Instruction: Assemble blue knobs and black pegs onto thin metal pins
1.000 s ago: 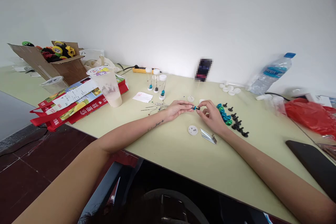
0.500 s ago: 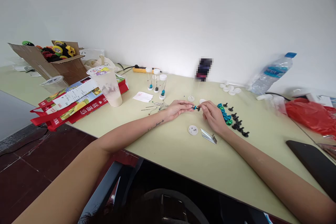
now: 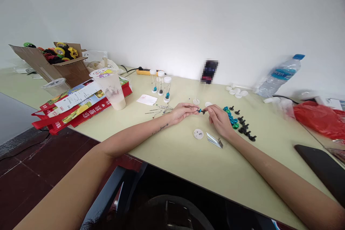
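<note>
My left hand (image 3: 184,113) is closed in a pinch on a small blue piece (image 3: 199,110) at the table's middle. Facing it, my right hand (image 3: 219,118) pinches a small black piece (image 3: 203,111) that meets the blue one. Below my hands lie a white round lid (image 3: 198,134) with small dots in it and a row of thin metal rods (image 3: 215,140). Right of my right hand are a cluster of blue and green pieces (image 3: 231,119) and several black pieces (image 3: 244,127). Long thin pins (image 3: 159,110) lie beyond my left wrist.
Three capped clear tubes (image 3: 161,83) stand near a white paper (image 3: 147,99). A drink cup (image 3: 115,91), red bag (image 3: 88,109) and cardboard box (image 3: 71,73) are left. A water bottle (image 3: 280,75), red plastic bag (image 3: 318,118) and dark phone (image 3: 322,163) are right.
</note>
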### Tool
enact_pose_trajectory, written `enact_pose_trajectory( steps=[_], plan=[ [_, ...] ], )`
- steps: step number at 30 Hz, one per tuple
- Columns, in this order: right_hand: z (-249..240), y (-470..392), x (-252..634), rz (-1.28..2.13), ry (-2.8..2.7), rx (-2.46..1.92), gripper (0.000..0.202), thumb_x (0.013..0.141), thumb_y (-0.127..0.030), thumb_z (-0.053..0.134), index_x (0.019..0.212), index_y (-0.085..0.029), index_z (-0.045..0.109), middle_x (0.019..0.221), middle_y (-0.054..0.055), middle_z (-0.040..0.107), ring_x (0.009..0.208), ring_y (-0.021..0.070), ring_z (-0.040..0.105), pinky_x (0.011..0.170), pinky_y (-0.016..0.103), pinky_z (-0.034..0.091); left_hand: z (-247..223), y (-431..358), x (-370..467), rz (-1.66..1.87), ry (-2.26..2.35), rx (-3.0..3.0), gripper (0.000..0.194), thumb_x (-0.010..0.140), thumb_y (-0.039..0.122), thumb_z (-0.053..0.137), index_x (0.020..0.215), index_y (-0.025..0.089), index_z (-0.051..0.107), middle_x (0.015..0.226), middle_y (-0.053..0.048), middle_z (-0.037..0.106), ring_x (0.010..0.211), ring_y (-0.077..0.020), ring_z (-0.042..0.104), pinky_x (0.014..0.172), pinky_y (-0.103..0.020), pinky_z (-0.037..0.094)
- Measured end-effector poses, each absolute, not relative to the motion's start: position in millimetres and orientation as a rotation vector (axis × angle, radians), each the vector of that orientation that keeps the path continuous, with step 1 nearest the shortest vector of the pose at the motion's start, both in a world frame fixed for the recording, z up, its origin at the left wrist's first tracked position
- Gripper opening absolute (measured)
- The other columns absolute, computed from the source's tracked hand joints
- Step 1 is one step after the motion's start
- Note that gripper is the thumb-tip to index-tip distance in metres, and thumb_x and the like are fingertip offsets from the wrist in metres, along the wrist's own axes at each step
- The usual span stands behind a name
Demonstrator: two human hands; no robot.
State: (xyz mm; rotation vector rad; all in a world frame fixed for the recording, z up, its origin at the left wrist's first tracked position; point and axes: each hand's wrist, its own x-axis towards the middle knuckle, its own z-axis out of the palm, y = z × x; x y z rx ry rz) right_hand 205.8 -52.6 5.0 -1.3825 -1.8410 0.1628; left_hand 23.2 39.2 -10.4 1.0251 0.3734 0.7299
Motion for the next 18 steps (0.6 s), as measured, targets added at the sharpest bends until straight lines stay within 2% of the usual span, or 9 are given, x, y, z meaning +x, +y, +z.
enact_pose_trajectory(
  steps=[2,7,11,16,18],
  plan=[
    [4.7,-52.3,205.8,0.162,-1.845,-1.385,0.038,0.099,-0.042,0.032,0.098,-0.023,0.065,0.072,0.002,0.054,0.065,0.0185,0.057,0.07,0.035,0.041,-10.6,39.3,23.0,0.732,0.371,1.028,0.023,0.066,0.016,0.078,0.087,0.008,0.072,0.087,-0.008,0.072,0.082,-0.0159,0.069,0.102,-0.036,0.043],
    [4.1,-52.1,205.0,0.109,-1.801,-1.369,0.037,0.099,-0.041,0.033,0.099,-0.022,0.065,0.094,0.005,0.058,0.057,0.0137,0.053,0.071,0.035,0.042,-9.5,38.8,22.9,0.742,0.374,1.011,0.022,0.066,0.015,0.078,0.085,0.008,0.072,0.089,-0.01,0.072,0.083,-0.0166,0.069,0.102,-0.036,0.043],
    [3.7,-52.2,205.0,0.108,-1.836,-1.351,0.038,0.099,-0.041,0.033,0.095,-0.023,0.066,0.082,0.004,0.057,0.07,0.0183,0.058,0.073,0.035,0.042,-8.9,38.4,23.1,0.734,0.368,1.018,0.022,0.066,0.015,0.078,0.085,0.007,0.072,0.087,-0.01,0.072,0.083,-0.0171,0.069,0.102,-0.036,0.043],
    [3.2,-52.4,205.8,0.091,-1.803,-1.369,0.037,0.099,-0.041,0.034,0.099,-0.023,0.066,0.091,0.005,0.057,0.076,0.019,0.059,0.075,0.035,0.043,-8.6,38.0,23.1,0.743,0.373,1.01,0.022,0.066,0.014,0.078,0.085,0.007,0.072,0.086,-0.009,0.072,0.083,-0.0162,0.069,0.102,-0.036,0.042],
    [2.9,-51.8,206.2,0.099,-1.813,-1.365,0.038,0.099,-0.041,0.033,0.097,-0.023,0.066,0.088,0.005,0.058,0.074,0.019,0.059,0.073,0.035,0.043,-8.0,37.5,23.1,0.743,0.376,1.018,0.021,0.066,0.014,0.078,0.085,0.007,0.072,0.085,-0.009,0.072,0.082,-0.016,0.069,0.102,-0.036,0.043]
  ],
)
